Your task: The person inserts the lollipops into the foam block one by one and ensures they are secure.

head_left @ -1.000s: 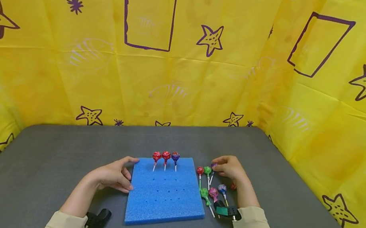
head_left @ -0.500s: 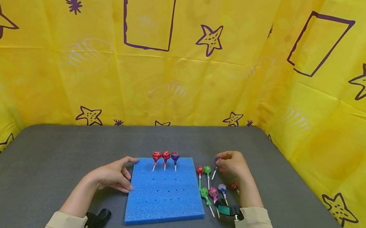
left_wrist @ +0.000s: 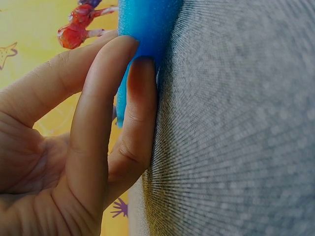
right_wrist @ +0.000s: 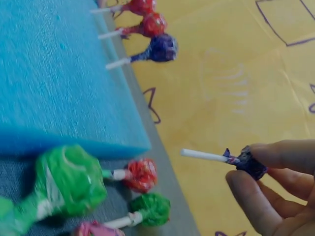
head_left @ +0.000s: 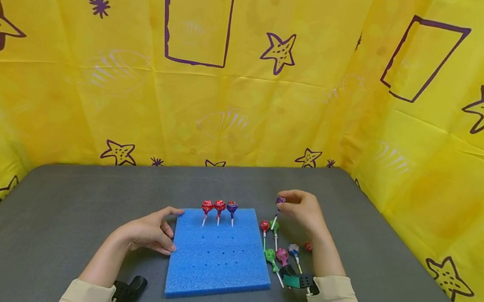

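Observation:
My right hand [head_left: 305, 214] pinches a purple-wrapped lollipop [right_wrist: 252, 166] by its head, white stick pointing down, above the table just beyond the foam's far right corner. Fingertips of my left hand [head_left: 150, 231] touch the left edge of a blue foam board [head_left: 226, 274] dotted with small holes; the left wrist view shows them against its side. Along the board's far side stand two red lollipops, one of them the left red lollipop [head_left: 207, 205], and a purple lollipop [right_wrist: 162, 47], their sticks in the foam.
Right of the board lie several loose lollipops: a red lollipop [right_wrist: 141, 174], a green lollipop [right_wrist: 71, 179], a pink lollipop [head_left: 282, 256], a blue-and-white lollipop [head_left: 294, 250] and others. A yellow patterned cloth [head_left: 251, 94] walls the grey table [head_left: 83, 210] at the back and sides.
My right hand has lifted the purple lollipop off the table and carried it up and slightly left, its stick turning more upright. The left hand and the foam board stay put.

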`<state>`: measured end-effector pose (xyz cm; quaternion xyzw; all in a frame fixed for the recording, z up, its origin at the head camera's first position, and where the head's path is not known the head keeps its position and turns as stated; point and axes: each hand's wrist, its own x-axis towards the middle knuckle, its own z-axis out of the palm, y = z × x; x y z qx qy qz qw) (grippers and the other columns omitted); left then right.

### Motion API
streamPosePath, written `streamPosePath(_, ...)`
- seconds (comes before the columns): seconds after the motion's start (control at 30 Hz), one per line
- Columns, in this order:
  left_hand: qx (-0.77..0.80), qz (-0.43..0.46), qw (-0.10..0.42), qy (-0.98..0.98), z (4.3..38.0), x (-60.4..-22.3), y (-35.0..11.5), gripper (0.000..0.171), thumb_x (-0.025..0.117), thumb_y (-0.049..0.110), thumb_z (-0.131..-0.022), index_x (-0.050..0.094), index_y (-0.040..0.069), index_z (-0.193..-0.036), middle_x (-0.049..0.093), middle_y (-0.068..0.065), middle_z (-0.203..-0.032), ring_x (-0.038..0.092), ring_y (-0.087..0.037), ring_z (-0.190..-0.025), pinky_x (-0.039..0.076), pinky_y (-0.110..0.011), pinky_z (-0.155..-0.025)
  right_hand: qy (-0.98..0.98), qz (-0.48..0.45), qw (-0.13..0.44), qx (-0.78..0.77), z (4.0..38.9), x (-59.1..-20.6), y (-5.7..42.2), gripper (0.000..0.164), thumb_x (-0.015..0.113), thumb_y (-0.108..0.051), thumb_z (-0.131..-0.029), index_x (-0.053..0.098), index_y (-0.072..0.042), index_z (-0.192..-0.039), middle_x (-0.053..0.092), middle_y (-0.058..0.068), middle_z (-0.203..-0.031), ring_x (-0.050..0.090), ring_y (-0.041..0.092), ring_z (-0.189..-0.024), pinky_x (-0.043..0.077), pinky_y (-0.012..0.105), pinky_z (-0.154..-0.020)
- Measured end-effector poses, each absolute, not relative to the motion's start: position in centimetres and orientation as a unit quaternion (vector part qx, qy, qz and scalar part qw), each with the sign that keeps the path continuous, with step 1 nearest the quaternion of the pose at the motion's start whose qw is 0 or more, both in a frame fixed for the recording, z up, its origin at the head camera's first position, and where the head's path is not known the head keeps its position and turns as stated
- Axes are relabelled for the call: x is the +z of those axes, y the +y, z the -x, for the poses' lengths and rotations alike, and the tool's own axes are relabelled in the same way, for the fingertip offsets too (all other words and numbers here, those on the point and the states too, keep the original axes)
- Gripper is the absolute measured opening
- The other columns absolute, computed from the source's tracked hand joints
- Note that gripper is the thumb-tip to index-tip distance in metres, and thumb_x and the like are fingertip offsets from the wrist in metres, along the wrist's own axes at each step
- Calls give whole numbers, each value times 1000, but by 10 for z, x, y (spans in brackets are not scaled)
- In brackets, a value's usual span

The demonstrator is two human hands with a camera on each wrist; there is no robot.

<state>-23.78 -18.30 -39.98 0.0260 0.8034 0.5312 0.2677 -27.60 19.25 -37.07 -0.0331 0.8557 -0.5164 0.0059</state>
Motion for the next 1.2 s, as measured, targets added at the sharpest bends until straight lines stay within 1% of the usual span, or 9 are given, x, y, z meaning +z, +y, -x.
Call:
streamPosePath(0.17,531,-28,269,803,237,-400,-183,92,75,-6,-79,23,11,-154,48,-11,-94,63,-19,-75,64,-33,-71,850,43,-27,-525,273,-369,183,36,70,-15,-90,66,-2,-123,68,19,-121,64,28,-107,56,40,-97)
streamPosePath(0.37,530,-24,268,804,237,-399,-183,92,75,-6,-79,23,11,-154,48,-11,-94,64,-19,-75,64,-33,-71,826,53,-42,-560,270,-368,171,37,71,-13,-89,65,-2,-124,67,21,-123,66,30,-109,57,40,-97)
streamPosePath(0.53,529,-26,270,804,238,-399,-184,92,75,-5,-80,23,11,-154,48,-10,-94,64,-18,-75,64,-33,-71,807,52,-38,-586,270,-370,162,38,71,-11,-89,64,-3,-126,66,21,-125,68,27,-109,56,40,-99)
streamPosePath(0.73,528,-25,270,805,238,-400,-183,93,76,-5,-80,23,11,-154,48,-10,-94,63,-18,-75,64,-33,-71,792,53,-36,-607,269,-374,152,37,72,-10,-88,66,-5,-124,67,19,-123,70,24,-105,59,37,-94)
streamPosePath(0.9,529,-25,270,804,238,-400,-183,93,76,-4,-79,23,11,-154,48,-10,-94,63,-18,-75,64,-33,-71,773,63,-31,-631,268,-377,145,36,73,-9,-87,66,-5,-123,66,19,-123,71,22,-102,60,37,-94)
streamPosePath(1.2,530,-23,267,805,238,-401,-183,93,76,-5,-79,24,11,-154,48,-11,-95,64,-19,-75,64,-34,-71,759,61,-33,-647,268,-383,129,38,76,-11,-85,67,-8,-122,67,15,-125,67,22,-109,59,36,-95)
